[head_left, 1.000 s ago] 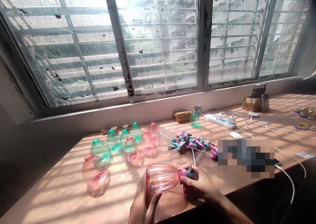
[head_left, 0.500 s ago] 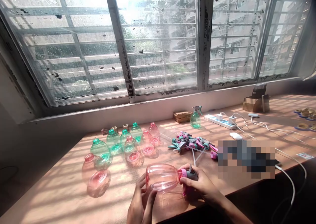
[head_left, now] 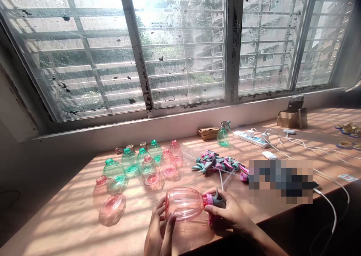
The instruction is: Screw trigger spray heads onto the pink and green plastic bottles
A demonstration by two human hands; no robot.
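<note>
A clear pink spray bottle (head_left: 184, 204) lies sideways between my hands, above the table near its front edge. My left hand (head_left: 161, 227) is closed around its base, thumb on the near side. At the neck, my right hand (head_left: 225, 210) grips the spray head (head_left: 209, 200), which has a pink collar and grey body. The collar sits against the bottle's threaded neck; how tight it is I cannot tell. Beyond my right hand lies a pile of loose spray heads (head_left: 217, 162) in pink, teal and grey, with thin tubes. Open pink bottles (head_left: 150, 171) and green bottles (head_left: 113, 170) stand to the left.
A green bottle with a spray head (head_left: 223, 136) stands at the back by a cardboard piece (head_left: 208, 133). Right of it are a power strip (head_left: 251, 138), white cables and a white mouse-like object (head_left: 269, 155). A blurred patch (head_left: 280, 181) covers something on the right.
The bottle and both hands have shifted very slightly left. My grip on the bottle and spray head looks the same.
</note>
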